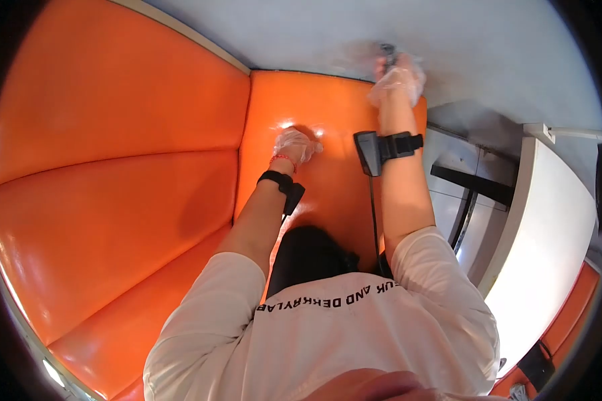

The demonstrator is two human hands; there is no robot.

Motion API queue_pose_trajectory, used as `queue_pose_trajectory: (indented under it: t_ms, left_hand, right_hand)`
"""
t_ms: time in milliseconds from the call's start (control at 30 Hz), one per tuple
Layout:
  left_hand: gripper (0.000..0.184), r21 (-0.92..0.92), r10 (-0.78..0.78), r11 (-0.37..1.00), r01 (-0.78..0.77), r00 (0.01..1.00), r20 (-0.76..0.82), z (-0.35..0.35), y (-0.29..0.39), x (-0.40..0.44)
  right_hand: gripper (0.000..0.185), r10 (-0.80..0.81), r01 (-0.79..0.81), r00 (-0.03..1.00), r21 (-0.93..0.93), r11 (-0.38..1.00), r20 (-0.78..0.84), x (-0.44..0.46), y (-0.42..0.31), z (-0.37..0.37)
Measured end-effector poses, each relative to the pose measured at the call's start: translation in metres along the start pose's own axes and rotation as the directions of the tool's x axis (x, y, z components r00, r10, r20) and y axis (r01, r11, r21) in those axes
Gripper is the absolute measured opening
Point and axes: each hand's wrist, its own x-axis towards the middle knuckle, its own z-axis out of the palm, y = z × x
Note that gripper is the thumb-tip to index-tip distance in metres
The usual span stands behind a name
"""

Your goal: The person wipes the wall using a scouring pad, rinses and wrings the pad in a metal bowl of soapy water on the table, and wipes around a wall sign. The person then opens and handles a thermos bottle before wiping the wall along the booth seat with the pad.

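Observation:
Both hands wear thin clear plastic gloves. My left hand (297, 145) rests on the orange padded seat (328, 107), near its middle, with a red bracelet at the wrist. Its fingers are largely lost in the glove and glare. Farther forward and to the right, my right hand (398, 75) is closed around a small dark object (388, 52) against the grey-blue wall (314, 37). What that object is cannot be made out. Black straps with small devices sit on both forearms.
Orange padded backrests (127, 93) rise on the left. At the right stands a white table (548, 234), with a black metal table leg (471, 186) over the tiled floor. Another orange seat (575, 304) shows at the far right, with a dark item on it.

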Motion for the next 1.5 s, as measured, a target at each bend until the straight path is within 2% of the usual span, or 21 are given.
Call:
queue_pose_trajectory:
  t_ms: [33, 100, 133, 233, 300, 367, 467, 567, 667, 733, 833, 933, 1000, 1033, 1067, 1133, 1167, 1233, 1333, 1400, 1500]
  left_hand:
    - [0.061, -0.114, -0.093, 0.989, 0.096, 0.995, 0.03, -0.01, 0.007, -0.022]
    - [0.056, -0.035, -0.045, 0.998, 0.044, 0.998, -0.032, 0.005, -0.002, -0.003]
    - [0.054, 0.006, -0.02, 1.0, 0.02, 0.998, -0.063, 0.014, -0.007, 0.007]
    - [0.055, 0.088, -0.013, 0.996, 0.001, 0.99, 0.143, -0.022, 0.016, -0.022]
    - [0.056, 0.073, 0.031, 0.997, -0.037, 0.997, 0.075, -0.013, 0.01, -0.017]
    - [0.056, 0.027, 0.031, 0.999, -0.031, 0.999, 0.008, -0.007, 0.005, -0.016]
    - [0.052, -0.05, -0.02, 0.999, 0.018, 0.999, -0.046, 0.002, 0.003, -0.013]
    - [0.05, -0.037, -0.031, 0.999, 0.031, 0.999, 0.016, 0.003, 0.003, -0.004]
    - [0.049, 0.029, 0.052, 0.998, -0.052, 0.998, 0.02, -0.009, 0.005, -0.008]
    - [0.047, 0.159, 0.236, 0.962, -0.223, 0.969, -0.069, 0.019, -0.012, 0.015]
    - [0.041, 0.036, -0.057, 0.998, 0.059, 0.997, -0.051, 0.016, -0.007, 0.014]
    - [0.035, -0.035, -0.142, 0.99, 0.138, 0.984, -0.11, -0.006, 0.013, -0.021]
    - [0.039, 0.029, -0.115, 0.993, 0.113, 0.991, 0.066, -0.008, 0.01, -0.014]
    - [0.048, 0.065, -0.095, 0.994, 0.086, 0.985, 0.144, -0.014, 0.01, -0.007]
    - [0.036, 0.221, 0.135, 0.965, -0.144, 0.989, 0.055, -0.015, 0.007, -0.006]
    - [0.018, 0.53, 0.589, 0.679, -0.508, 0.808, 0.021, -0.004, -0.009, -0.009]
    - [0.019, 0.472, 0.528, 0.748, -0.467, 0.849, 0.004, 0.008, -0.017, 0.005]
    - [0.024, 0.334, 0.392, 0.873, -0.355, 0.919, -0.05, 0.027, -0.033, 0.033]
    - [0.038, 0.078, 0.115, 0.991, -0.109, 0.99, -0.081, 0.03, -0.026, 0.024]
    - [0.045, -0.049, -0.122, 0.992, 0.119, 0.991, -0.055, -0.022, 0.02, -0.036]
    - [0.055, 0.017, -0.095, 0.995, 0.097, 0.991, -0.09, -0.005, 0.008, -0.014]
  right_hand:
    - [0.024, -0.014, 0.014, 1.0, 0.022, 1.0, -0.01, -0.005, -0.008, -0.003]
    - [0.021, -0.089, 0.092, 0.996, 0.137, 0.986, -0.029, 0.019, 0.009, -0.003]
    - [0.02, -0.044, 0.043, 0.999, 0.045, 0.998, 0.004, 0.038, 0.028, -0.01]
    - [0.017, 0.116, -0.096, 0.99, -0.231, 0.968, 0.076, 0.046, 0.071, -0.012]
    - [0.016, 0.216, -0.153, 0.969, -0.403, 0.902, 0.116, 0.057, 0.091, -0.009]
    - [0.019, 0.097, -0.085, 0.98, -0.076, 0.993, 0.176, 0.112, 0.118, -0.037]
    - [0.019, 0.168, -0.172, 0.985, 0.273, 0.946, 0.038, 0.072, 0.029, -0.034]
    - [0.019, -0.063, 0.039, 0.996, 0.311, 0.95, 0.065, 0.048, 0.009, -0.025]
    - [0.022, 0.005, 0.022, 0.99, 0.191, 0.981, -0.141, 0.041, 0.043, -0.01]
    - [0.022, 0.135, -0.127, 0.99, 0.134, 0.983, -0.048, 0.053, 0.061, -0.022]
    - [0.018, 0.128, -0.129, 0.991, 0.033, 0.991, 0.038, 0.026, 0.035, -0.006]
    - [0.026, 0.07, -0.109, 0.977, 0.194, 0.975, 0.201, 0.001, -0.001, 0.001]
    - [0.026, 0.018, -0.059, 0.988, 0.268, 0.962, 0.155, -0.001, 0.02, 0.008]
    - [0.026, 0.001, -0.042, 0.99, 0.284, 0.958, 0.142, -0.005, 0.03, 0.014]
    - [0.026, -0.015, -0.022, 0.993, 0.299, 0.954, 0.12, -0.006, 0.042, 0.015]
    - [0.025, 0.251, -0.293, 0.946, 0.204, 0.934, 0.206, 0.024, 0.084, 0.006]
    - [0.025, 0.336, -0.375, 0.909, 0.131, 0.918, 0.248, 0.042, 0.102, -0.004]
    - [0.026, 0.34, -0.335, 0.86, -0.082, 0.939, 0.38, 0.063, 0.117, -0.007]
    - [0.025, 0.208, -0.25, 0.956, 0.203, 0.947, 0.21, 0.083, 0.093, -0.032]
    - [0.019, 0.188, -0.198, 0.98, 0.271, 0.942, 0.064, 0.104, 0.052, -0.063]
    - [0.012, -0.057, 0.064, 0.997, 0.144, 0.988, -0.05, 0.121, -0.007, -0.1]
